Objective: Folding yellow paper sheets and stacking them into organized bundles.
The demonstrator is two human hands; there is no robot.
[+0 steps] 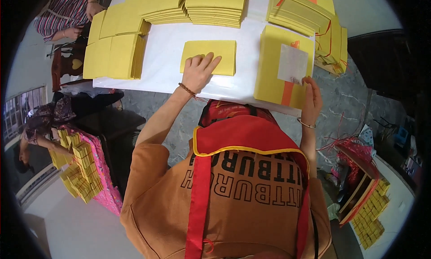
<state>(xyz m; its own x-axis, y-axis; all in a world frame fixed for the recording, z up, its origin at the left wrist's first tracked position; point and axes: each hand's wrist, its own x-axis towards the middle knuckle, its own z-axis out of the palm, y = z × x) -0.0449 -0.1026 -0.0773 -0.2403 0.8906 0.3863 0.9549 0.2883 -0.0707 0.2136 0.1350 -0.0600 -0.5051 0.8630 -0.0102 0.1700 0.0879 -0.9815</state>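
Observation:
My left hand (198,75) lies palm down, fingers spread, on a small yellow paper stack (225,52) at the middle of the white-covered table (164,48). A beaded bracelet (187,89) circles that wrist. My right hand (313,99) is at the right edge of a larger yellow paper stack (270,63). Its fingers are extended and slightly bent, near or touching that edge; actual contact is unclear. On top of this stack are a whitish translucent sheet (292,63) and an orange strip (287,93). Neither hand grips anything that I can see.
More yellow stacks (114,57) stand at the table's left and back; red-tied bundles (330,43) stand right. Another person's hand (72,33) is at upper left. At far left someone bends over yellow bundles (85,164) on a pink cloth. A wooden box (359,194) stands lower right.

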